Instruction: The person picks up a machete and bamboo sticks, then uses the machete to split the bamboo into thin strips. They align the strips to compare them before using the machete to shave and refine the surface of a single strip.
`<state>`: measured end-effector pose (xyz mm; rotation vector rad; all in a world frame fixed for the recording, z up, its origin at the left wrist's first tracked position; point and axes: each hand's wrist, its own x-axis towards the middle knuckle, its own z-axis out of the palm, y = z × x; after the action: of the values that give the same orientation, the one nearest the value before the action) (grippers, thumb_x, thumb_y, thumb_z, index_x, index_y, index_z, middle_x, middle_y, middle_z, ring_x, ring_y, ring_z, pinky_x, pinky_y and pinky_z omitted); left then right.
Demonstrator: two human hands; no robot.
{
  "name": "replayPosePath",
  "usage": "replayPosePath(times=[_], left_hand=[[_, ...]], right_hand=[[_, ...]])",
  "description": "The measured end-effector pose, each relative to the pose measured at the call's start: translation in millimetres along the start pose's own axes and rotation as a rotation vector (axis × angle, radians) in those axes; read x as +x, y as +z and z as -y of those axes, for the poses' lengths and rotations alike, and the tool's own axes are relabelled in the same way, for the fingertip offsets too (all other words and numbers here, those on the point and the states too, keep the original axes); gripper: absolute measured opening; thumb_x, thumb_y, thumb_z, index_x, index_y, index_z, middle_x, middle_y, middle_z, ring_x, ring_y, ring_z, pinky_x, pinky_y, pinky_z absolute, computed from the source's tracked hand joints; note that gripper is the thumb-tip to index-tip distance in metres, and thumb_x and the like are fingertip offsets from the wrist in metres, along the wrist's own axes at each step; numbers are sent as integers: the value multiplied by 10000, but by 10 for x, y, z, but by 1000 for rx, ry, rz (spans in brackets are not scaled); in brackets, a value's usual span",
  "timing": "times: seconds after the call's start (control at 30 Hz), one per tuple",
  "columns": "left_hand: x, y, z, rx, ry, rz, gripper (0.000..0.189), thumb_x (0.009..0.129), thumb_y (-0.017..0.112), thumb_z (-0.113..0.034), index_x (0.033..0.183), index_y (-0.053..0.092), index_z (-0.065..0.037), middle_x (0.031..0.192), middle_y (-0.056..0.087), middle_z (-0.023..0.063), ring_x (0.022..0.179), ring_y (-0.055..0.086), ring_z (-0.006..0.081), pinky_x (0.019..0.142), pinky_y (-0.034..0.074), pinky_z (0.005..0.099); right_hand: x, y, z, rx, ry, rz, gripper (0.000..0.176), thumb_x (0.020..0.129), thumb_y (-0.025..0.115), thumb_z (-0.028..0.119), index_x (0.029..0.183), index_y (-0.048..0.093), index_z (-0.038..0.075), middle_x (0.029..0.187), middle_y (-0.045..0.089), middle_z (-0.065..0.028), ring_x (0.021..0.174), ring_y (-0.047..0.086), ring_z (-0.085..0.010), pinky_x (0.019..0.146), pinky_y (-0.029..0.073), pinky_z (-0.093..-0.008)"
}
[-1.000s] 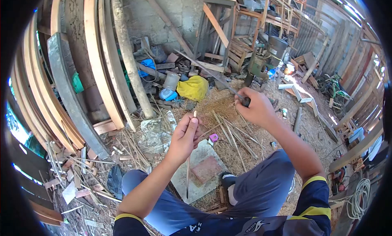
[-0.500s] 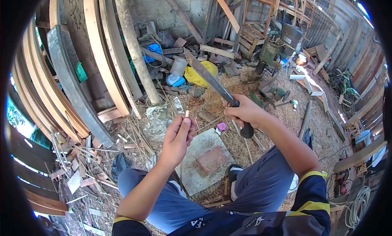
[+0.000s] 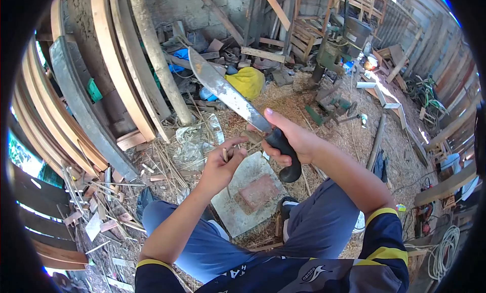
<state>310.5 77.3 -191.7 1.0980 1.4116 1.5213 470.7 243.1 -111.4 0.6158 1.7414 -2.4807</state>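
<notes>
My right hand (image 3: 299,140) is closed around the black handle of a machete (image 3: 225,93). Its thumb is raised by the base of the blade, which points up and to the left with its broad, worn side showing. Beside it, my left hand (image 3: 218,172) has bent fingers around a thin wooden stick (image 3: 225,154), whose pale end pokes up between thumb and fingers. Part of the stick is hidden by the hand. Below both hands a reddish brick (image 3: 258,191) lies on a grey slab (image 3: 232,218) between my feet.
Long curved planks (image 3: 121,70) lean on the left beside a pole (image 3: 161,60). Wood scraps (image 3: 104,209) litter the ground there. A yellow bag (image 3: 246,83) lies ahead, with a green machine (image 3: 329,57) beyond it. Coiled rope (image 3: 444,253) is at the right.
The machete has turned so its blade's flat side faces me, and its handle has come lower and left. My left hand's fingers have opened somewhat and the stick's position in them has shifted.
</notes>
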Motion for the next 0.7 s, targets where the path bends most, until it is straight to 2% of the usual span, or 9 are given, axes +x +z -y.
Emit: replayPosePath(times=[0.13, 0.2, 0.3, 0.33, 0.37, 0.47, 0.57, 0.67, 0.7], left_hand=[[65, 60, 111, 15, -32, 24, 234, 1042, 618, -141, 1252, 612, -39, 755, 509, -75, 665, 424, 14, 576, 330, 229], [81, 71, 163, 24, -51, -12, 183, 1062, 577, -177, 1205, 593, -65, 770, 494, -66, 657, 408, 24, 572, 326, 230], [44, -6, 83, -335, -132, 73, 152, 1092, 488, -249, 1130, 530, -108, 768, 443, -59, 634, 362, 35, 561, 310, 230], [38, -8, 65, -345, -106, 60, 163, 1103, 462, -272, 1124, 516, -119, 758, 426, -59, 626, 348, 37, 554, 302, 228], [42, 10, 50, -354, -79, 47, 177, 1114, 437, -294, 1119, 501, -129, 749, 410, -59, 618, 333, 38, 547, 293, 225], [-7, 21, 5, -320, 3, 55, 217, 1134, 400, -330, 1108, 493, -136, 738, 406, -50, 608, 327, 40, 530, 281, 219], [-95, 48, -76, -276, 62, 68, 250, 1144, 380, -340, 1093, 495, -123, 731, 418, -38, 602, 336, 44, 519, 289, 217], [-160, 95, -53, -243, 96, 42, 286, 1144, 375, -349, 1058, 501, -107, 716, 397, -35, 592, 325, 59, 514, 284, 232], [-179, 98, -40, -229, 105, 28, 300, 1143, 375, -352, 1043, 504, -101, 710, 385, -35, 588, 318, 66, 513, 279, 239]], right_hand=[[-87, 53, 5, -43, -44, -37, 612, 1045, 485, 598, 1361, 520, 75, 624, 495, -19, 392, 418, -92, 389, 361, -264], [-69, 28, -43, -225, -105, -108, 494, 1028, 586, 486, 1294, 552, 71, 637, 513, -7, 407, 428, -79, 398, 357, -257], [-68, 42, -86, -520, -220, -228, 342, 984, 699, 356, 1143, 610, 66, 668, 566, 6, 447, 463, -69, 427, 368, -256], [-73, 45, -98, -622, -264, -272, 297, 965, 730, 319, 1084, 631, 65, 681, 588, 10, 464, 477, -67, 440, 374, -257], [-60, 22, -129, -751, -298, -347, 276, 937, 747, 316, 938, 656, 55, 701, 631, -5, 524, 525, -83, 488, 408, -285], [-86, 0, -169, -1009, -439, -455, 259, 888, 766, 276, 905, 652, 44, 702, 647, -38, 539, 542, -152, 527, 431, -322], [-130, -2, -188, -1218, -643, -484, 227, 837, 768, 228, 909, 642, 53, 688, 636, -92, 549, 586, -261, 541, 449, -356], [-112, -19, -235, -1335, -854, -456, 226, 796, 779, 215, 885, 618, 83, 671, 637, -105, 588, 621, -330, 546, 458, -397], [-124, 10, -230, -1392, -851, -452, 253, 792, 786, 232, 894, 602, 91, 680, 641, -99, 607, 640, -328, 559, 477, -415]])
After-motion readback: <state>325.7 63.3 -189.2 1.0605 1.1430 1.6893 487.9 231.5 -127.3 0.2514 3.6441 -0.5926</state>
